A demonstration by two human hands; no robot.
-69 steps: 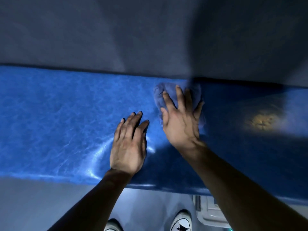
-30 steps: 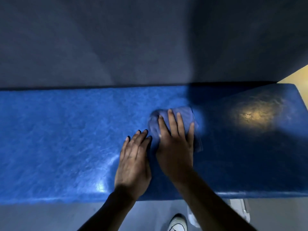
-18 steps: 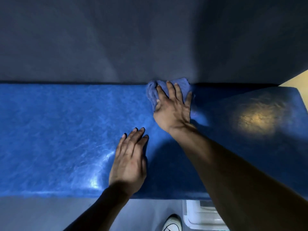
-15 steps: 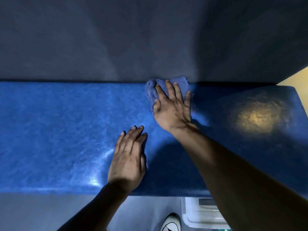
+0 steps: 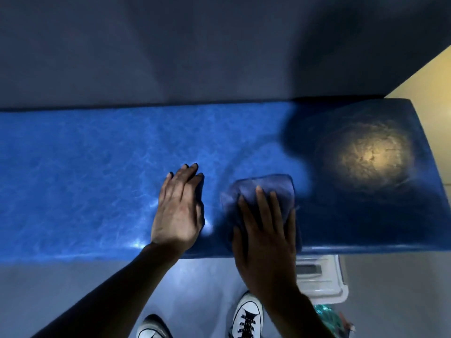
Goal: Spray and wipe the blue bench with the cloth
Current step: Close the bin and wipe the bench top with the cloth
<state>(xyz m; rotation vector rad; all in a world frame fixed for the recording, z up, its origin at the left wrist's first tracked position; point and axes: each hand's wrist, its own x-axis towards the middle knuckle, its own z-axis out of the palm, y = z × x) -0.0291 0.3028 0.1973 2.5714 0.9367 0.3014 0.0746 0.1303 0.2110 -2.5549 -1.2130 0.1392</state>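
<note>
The blue bench (image 5: pixel 85 172) runs along a grey wall (image 5: pixel 170 50). The right hand (image 5: pixel 264 236), fingers straight, presses the cloth (image 5: pixel 266 189) flat near the bench's front edge. The left hand (image 5: pixel 179 208) rests flat just beside it, fingers together.

Lower part of cloth (image 5: pixel 264 189) hidden under right hand (image 5: pixel 264 236). Bench (image 5: pixel 85 172) cut off at left edge. White container (image 5: pixel 322 276) partly hidden beneath bench.
</note>
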